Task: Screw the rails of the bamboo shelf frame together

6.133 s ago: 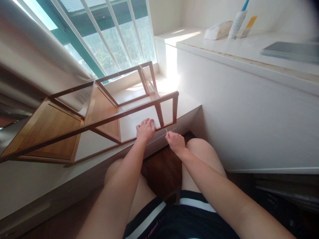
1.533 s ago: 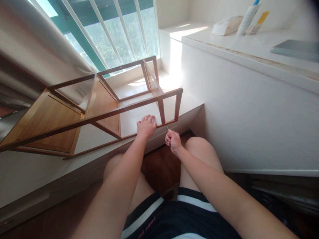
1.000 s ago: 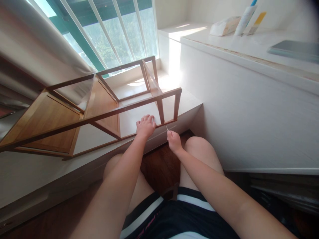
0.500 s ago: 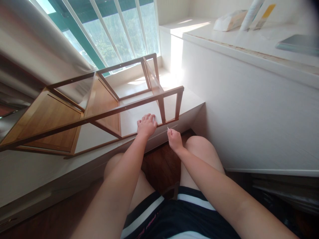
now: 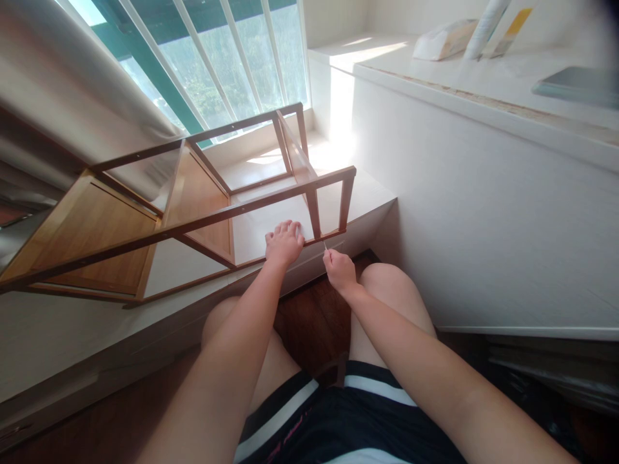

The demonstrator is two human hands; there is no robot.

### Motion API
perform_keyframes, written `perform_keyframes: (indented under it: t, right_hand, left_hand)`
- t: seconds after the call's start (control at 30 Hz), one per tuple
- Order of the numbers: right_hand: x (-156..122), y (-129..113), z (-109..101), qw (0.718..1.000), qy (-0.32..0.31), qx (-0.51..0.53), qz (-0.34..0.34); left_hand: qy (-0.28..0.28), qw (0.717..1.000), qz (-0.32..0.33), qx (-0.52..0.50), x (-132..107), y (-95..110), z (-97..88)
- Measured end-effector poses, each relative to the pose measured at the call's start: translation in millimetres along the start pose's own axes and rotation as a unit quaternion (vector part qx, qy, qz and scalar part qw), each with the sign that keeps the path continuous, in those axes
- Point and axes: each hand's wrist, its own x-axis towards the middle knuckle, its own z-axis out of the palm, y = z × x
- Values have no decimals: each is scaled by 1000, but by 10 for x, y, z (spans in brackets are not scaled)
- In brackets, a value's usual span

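Note:
A brown wooden shelf frame [image 5: 193, 225] lies on its side on a low white ledge [image 5: 372, 196] under the window. My left hand [image 5: 284, 243] rests on the frame's near bottom rail, fingers curled over it, beside an upright post. Just to the right, my right hand [image 5: 340, 269] is closed in a pinch around a thin metal tool [image 5: 324, 245]. The tool's tip points up at the rail's underside near the post. What kind of tool it is I cannot make out.
A tall white counter [image 5: 483, 193] rises on the right, bearing a packet [image 5: 442, 38], tubes [image 5: 486, 29] and a dark flat object [image 5: 575, 84]. A barred window [image 5: 217, 58] and curtain [image 5: 72, 96] are behind. My bare knees [image 5: 387, 290] sit above dark wood flooring [image 5: 314, 322].
Over the frames my right hand has twisted a little at the wrist with the thin tool while staying at the same spot. My left hand has kept its hold on the rail.

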Motion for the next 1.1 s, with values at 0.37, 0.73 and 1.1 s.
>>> perform_keyframes:
  t: [0.37, 0.73, 1.1]
  right_hand:
    - [11, 2, -3, 998, 6, 53, 26]
    - [-19, -125, 99, 821, -62, 539, 179]
    - [-75, -87, 132, 888, -16, 441, 129]
  left_hand:
    - [-1, 1000, 3, -4, 3, -4, -1]
    - [8, 1000, -2, -7, 0, 6, 1]
    - [-7, 1000, -9, -3, -2, 21, -33]
